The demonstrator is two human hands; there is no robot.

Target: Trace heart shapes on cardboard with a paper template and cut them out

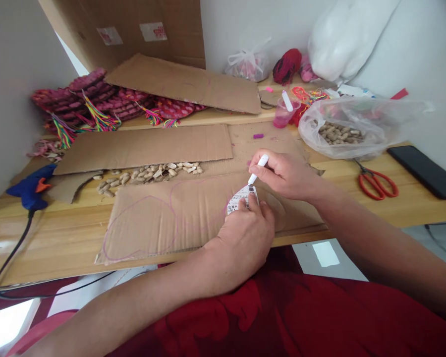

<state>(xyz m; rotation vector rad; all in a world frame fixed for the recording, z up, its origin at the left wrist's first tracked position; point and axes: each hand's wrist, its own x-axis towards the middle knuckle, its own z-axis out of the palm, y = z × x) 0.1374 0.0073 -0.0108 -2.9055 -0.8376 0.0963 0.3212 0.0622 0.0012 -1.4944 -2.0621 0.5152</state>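
Note:
My right hand (278,171) pinches a white marker pen (259,169), its tip down at the upper edge of a rounded cardboard cutout (280,210) with a printed white label (233,202). My left hand (245,235) lies over the cutout, fingers apart and pressing it against a long cardboard strip (144,223). Part of the cutout is hidden beneath that hand. Rounded purple outlines are drawn on the strip, to the left of my hands. A small purple pen cap (258,136) rests on the cardboard behind.
Peanut shells (152,173) lie behind the strip, beside another cardboard piece (148,148). A blue glue gun (31,188) with a cord is at left. Red-handled scissors (377,183), a black phone (427,171) and a bag of peanuts (342,134) are at right.

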